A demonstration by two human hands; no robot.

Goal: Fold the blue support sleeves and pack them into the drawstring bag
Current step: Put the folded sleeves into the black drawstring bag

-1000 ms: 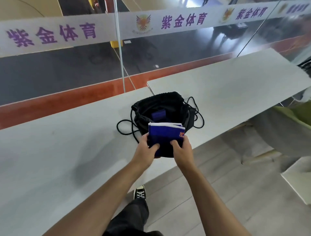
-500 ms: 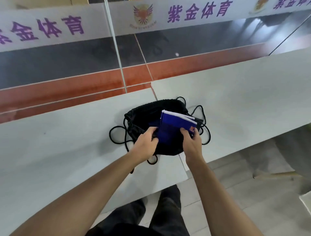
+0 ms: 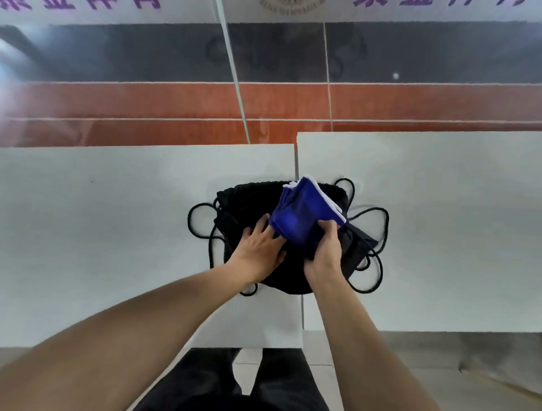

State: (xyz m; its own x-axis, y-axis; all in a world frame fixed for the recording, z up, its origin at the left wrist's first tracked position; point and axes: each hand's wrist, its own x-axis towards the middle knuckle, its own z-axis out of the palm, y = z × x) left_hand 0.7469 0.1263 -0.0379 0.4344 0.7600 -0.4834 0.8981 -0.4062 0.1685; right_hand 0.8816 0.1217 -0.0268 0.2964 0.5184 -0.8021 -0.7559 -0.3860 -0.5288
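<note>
While left hand lies w/ fingers spread on black drawstring bag, right hand fingers grip folded blue sleeves above it, on white bench.

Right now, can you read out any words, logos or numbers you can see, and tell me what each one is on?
Purple characters on the white banner along the top edge: cut off by the frame, unreadable.
Round emblem with small lettering on the same banner: cropped and too blurred to read.
Folded blue support sleeves with white trim: no text showing.
Black drawstring bag: no text showing.
</note>
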